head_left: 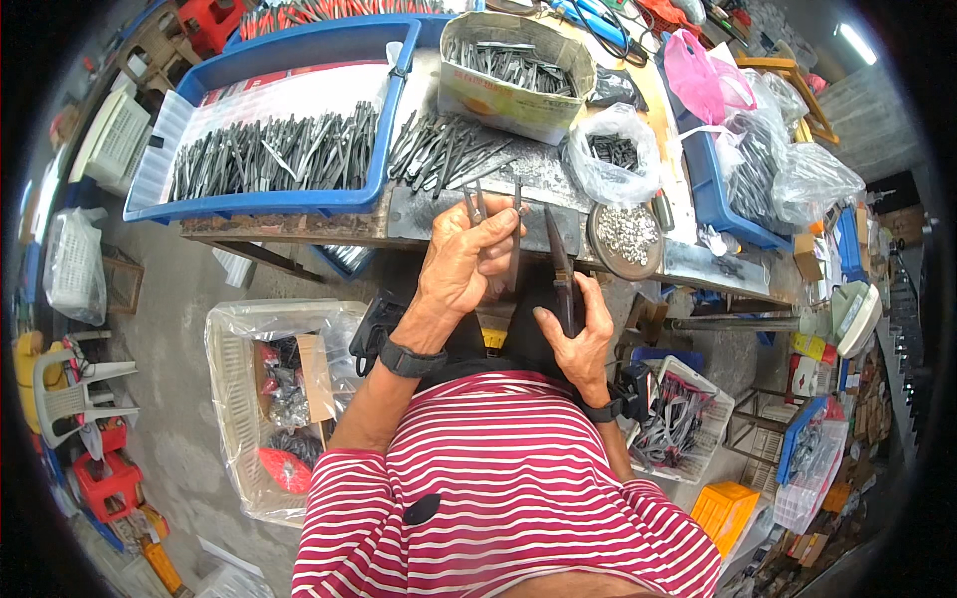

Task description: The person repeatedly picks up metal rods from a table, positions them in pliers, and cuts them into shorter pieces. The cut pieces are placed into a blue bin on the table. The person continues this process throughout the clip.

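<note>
Over the bench's front edge, my left hand is closed round slim metal strips. A pair of narrow prongs also sticks up between its fingers. My right hand grips a dark pointed tool that looks like long-nose pliers, its tip upward. The two hands are apart. Just beyond my left hand lies a loose pile of dark metal strips. A round dish of small shiny metal pieces stands right of the tool's tip.
A blue tray of metal strips stands at left, with a cut-open carton and a plastic bag of dark parts beyond my hands. At right is a blue bin with bags. Lined crates stand on the floor.
</note>
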{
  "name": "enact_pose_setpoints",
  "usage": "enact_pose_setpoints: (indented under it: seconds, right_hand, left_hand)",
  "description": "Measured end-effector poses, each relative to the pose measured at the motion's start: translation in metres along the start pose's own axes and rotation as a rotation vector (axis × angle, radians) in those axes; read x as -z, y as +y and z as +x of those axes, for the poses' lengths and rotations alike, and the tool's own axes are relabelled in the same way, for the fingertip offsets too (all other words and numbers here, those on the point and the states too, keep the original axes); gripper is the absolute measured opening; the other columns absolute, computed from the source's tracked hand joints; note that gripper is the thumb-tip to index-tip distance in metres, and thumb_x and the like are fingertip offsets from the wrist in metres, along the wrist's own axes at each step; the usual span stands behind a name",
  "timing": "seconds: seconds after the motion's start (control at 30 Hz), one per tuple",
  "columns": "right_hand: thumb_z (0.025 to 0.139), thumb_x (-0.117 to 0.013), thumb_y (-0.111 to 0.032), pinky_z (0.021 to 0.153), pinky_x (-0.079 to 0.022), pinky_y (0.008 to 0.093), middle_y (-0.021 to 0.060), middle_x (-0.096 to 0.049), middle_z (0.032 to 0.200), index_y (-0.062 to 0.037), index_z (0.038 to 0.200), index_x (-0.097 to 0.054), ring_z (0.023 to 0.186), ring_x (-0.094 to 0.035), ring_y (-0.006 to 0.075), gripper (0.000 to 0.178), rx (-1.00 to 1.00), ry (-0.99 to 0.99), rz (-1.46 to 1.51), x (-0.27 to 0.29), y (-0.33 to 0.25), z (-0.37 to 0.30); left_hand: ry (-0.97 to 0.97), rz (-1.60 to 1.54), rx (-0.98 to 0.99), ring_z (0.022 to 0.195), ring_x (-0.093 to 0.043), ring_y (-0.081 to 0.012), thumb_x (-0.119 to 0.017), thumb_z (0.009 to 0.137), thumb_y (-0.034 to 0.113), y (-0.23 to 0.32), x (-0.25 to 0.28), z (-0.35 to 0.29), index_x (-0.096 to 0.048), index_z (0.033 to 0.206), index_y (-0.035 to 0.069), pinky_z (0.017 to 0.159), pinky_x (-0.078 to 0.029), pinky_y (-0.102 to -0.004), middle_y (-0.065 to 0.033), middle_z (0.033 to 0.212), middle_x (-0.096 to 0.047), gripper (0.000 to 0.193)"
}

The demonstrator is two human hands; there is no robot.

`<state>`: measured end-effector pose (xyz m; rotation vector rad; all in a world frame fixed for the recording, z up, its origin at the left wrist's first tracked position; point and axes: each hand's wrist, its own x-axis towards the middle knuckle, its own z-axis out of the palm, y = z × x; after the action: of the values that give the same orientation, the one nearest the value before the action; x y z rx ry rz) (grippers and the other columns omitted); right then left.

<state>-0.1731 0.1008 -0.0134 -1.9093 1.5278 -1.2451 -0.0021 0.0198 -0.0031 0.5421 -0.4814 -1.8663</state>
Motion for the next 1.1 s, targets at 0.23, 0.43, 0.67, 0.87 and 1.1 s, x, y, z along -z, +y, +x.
enact_pose_setpoints:
  seconds: [0.23,0.43,0.67,0.87,1.1]
  right_hand:
    - [0.067,-0.075,-0.005,0.064,-0.046,0.037,0.0146,-0.052,0.087,0.0014,0.114,-0.051,0.071,-0.056,0.0277,0.053,0.086,0.035,-0.123,-0.005,0.003,0.002]
    - [0.067,-0.075,-0.005,0.066,-0.046,0.0365,0.0152,-0.053,0.089,0.0014,0.115,-0.051,0.076,-0.055,0.0297,0.054,0.154,0.063,-0.21,-0.006,0.009,0.002]
    - [0.066,-0.074,-0.005,0.063,-0.046,0.038,0.0153,-0.052,0.084,0.0009,0.112,-0.052,0.07,-0.055,0.0292,0.052,0.132,0.055,-0.229,-0.007,0.01,0.0]
    - [0.068,-0.074,-0.005,0.061,-0.046,0.0353,0.0134,-0.054,0.084,0.001,0.11,-0.053,0.067,-0.055,0.0246,0.047,0.061,-0.027,-0.081,-0.007,0.006,-0.002]
    - [0.074,-0.069,-0.019,0.059,-0.039,0.0242,0.0007,-0.053,0.073,0.0017,0.1,-0.06,0.063,-0.048,0.0098,0.035,-0.369,-0.302,0.412,0.008,-0.005,0.0]
  left_hand:
    - [-0.006,-0.024,0.029,0.052,-0.038,-0.0012,-0.061,0.088,0.005,0.0,-0.004,-0.004,-0.06,0.097,-0.001,0.041,-0.027,-0.0147,-0.0026,0.076,-0.058,0.011]
    - [0.016,-0.011,0.02,0.053,-0.038,-0.0011,-0.06,0.087,0.004,-0.001,-0.005,-0.005,-0.059,0.094,0.0,0.042,-0.027,-0.0143,0.0013,0.074,-0.054,0.008]
    - [0.066,-0.001,-0.012,0.053,-0.038,-0.0015,-0.06,0.086,0.003,-0.006,-0.004,-0.007,-0.057,0.094,0.001,0.042,-0.026,-0.0146,0.0022,0.073,-0.052,0.008]
    - [0.03,0.059,-0.206,0.052,-0.037,-0.0034,-0.058,0.09,0.005,-0.017,-0.009,-0.01,-0.056,0.094,0.001,0.044,-0.029,-0.0162,0.0008,0.071,-0.052,0.006]
    - [0.203,1.053,-0.85,0.059,-0.051,-0.0145,-0.057,0.088,0.0,-0.026,-0.015,-0.006,-0.053,0.094,0.0,0.052,-0.041,-0.025,-0.0071,0.074,-0.054,0.007]
